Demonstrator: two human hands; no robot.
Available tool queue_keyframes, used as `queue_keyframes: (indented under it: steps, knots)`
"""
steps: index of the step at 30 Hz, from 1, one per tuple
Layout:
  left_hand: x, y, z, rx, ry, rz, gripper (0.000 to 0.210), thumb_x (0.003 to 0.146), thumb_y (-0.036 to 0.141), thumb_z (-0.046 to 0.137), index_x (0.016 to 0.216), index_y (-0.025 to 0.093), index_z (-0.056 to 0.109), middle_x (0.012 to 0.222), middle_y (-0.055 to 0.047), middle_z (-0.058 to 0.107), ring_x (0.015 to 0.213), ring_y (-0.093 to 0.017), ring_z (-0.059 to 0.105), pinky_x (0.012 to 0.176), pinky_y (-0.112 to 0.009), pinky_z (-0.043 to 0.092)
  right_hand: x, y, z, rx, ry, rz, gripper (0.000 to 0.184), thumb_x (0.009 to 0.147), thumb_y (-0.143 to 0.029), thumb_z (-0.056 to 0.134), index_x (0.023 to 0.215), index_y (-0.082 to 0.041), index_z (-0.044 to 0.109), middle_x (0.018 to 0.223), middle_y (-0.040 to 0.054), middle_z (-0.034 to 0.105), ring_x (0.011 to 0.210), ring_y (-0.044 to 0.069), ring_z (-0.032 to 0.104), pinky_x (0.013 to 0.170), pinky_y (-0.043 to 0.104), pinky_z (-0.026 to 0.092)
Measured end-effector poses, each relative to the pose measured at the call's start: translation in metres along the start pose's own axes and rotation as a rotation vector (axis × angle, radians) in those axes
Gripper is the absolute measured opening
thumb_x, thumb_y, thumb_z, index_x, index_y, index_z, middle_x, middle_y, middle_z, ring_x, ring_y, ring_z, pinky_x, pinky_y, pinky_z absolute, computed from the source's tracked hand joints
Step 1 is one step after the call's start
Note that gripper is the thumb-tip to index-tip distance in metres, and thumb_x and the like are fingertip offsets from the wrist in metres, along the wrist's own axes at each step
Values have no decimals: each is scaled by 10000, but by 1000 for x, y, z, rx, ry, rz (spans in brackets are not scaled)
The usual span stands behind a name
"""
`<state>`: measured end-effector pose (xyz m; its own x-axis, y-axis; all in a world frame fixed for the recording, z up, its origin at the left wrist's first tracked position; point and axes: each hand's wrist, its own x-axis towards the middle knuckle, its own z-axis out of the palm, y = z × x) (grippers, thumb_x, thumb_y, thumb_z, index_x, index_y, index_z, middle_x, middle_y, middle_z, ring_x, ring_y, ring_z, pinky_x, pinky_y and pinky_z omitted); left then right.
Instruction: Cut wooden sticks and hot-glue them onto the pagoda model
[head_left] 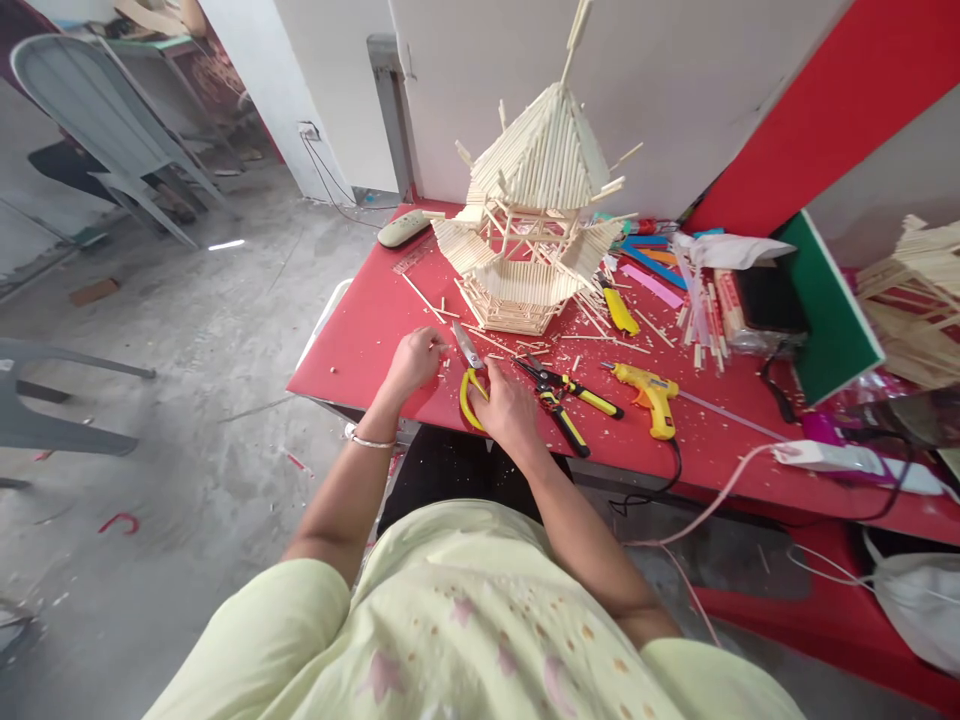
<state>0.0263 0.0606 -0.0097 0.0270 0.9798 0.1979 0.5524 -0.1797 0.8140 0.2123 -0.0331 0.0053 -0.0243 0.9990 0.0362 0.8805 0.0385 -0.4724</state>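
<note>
My right hand (pixel 511 408) is closed round the yellow handle of a pair of scissors (pixel 470 355), whose blades point away from me over the red table. To its left my left hand (pixel 415 362) hovers with the fingers pinched together; anything between the fingertips is too small to make out. Beyond both hands stands a pagoda-like model (pixel 525 235) built of pale wooden sticks, with a peaked roof and flared lower eaves. Loose sticks (pixel 424 297) and small offcuts lie around its base. Pliers (pixel 581 392) with black and yellow handles rest just right of my right hand.
On the red table (pixel 352 345) are a yellow glue gun (pixel 651 395), a yellow utility knife (pixel 619 310), a bundle of wrapped chopsticks (pixel 705 325), a green board (pixel 836 310) and a white power strip (pixel 847 462). Cords hang at the front edge. Grey chairs (pixel 90 110) stand left.
</note>
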Motion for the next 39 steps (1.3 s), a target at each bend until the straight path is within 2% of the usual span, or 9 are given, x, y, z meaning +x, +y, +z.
queue_keyframes:
  steps: [3,6,8,11,14,20,25,34,39]
  knots:
    - [-7,7,-7,-401,-100,-129,139,790,293,744,755,182,668,616,-9,631,509,-114,516,519,-248,410,-5,1,-5,122,64,-46,704,924,-529,591,1526,-196,441,1233,148,723,1057,306,705,854,364,524]
    - [-14,17,-14,-719,-130,-162,288,715,335,848,901,148,733,688,-19,675,561,-99,572,527,-222,431,-12,2,-12,248,79,-97,706,879,-548,650,1472,-209,476,1194,120,732,940,254,717,779,325,515]
    - [-18,23,-16,-824,-118,-165,345,681,332,886,935,140,754,706,-25,686,598,-99,603,541,-209,444,-16,1,-17,290,71,-116,654,870,-541,661,1415,-217,505,1146,97,737,877,227,708,733,309,502]
    - [-21,28,-16,-898,-105,-170,298,669,318,903,861,143,758,678,-23,684,592,-96,610,534,-200,443,-20,0,-21,278,89,-139,579,863,-536,672,1332,-222,540,1132,88,729,887,226,691,730,312,493]
    - [-22,29,-16,-890,-102,-144,253,691,315,891,828,152,754,659,-17,679,580,-94,603,537,-200,446,-21,-1,-23,256,118,-169,529,876,-524,667,1295,-224,546,1158,88,722,920,228,682,763,319,491]
    - [-21,27,-17,-713,-61,-17,168,734,282,830,827,159,764,689,-14,683,589,-91,576,577,-217,455,-20,-3,-26,196,124,-194,452,927,-507,628,1279,-231,561,1163,72,735,913,219,689,773,310,468]
    - [-19,27,-20,-582,-66,35,111,756,255,781,814,165,752,661,-10,668,571,-101,563,573,-232,454,-19,-6,-29,170,105,-179,466,938,-530,612,1301,-242,565,1164,62,735,887,215,686,765,308,456]
    - [-18,25,-23,-527,-49,103,41,774,195,730,812,183,741,699,-6,666,616,-113,579,605,-239,483,-22,-7,-33,72,109,-176,596,927,-627,572,1394,-256,569,1083,94,726,894,246,682,741,319,448]
    - [-18,31,-24,-500,-37,137,46,776,213,745,810,182,751,735,-10,665,622,-117,596,599,-248,493,-21,-7,-30,119,74,-164,562,954,-604,545,1395,-256,566,1115,91,736,895,237,692,783,321,475]
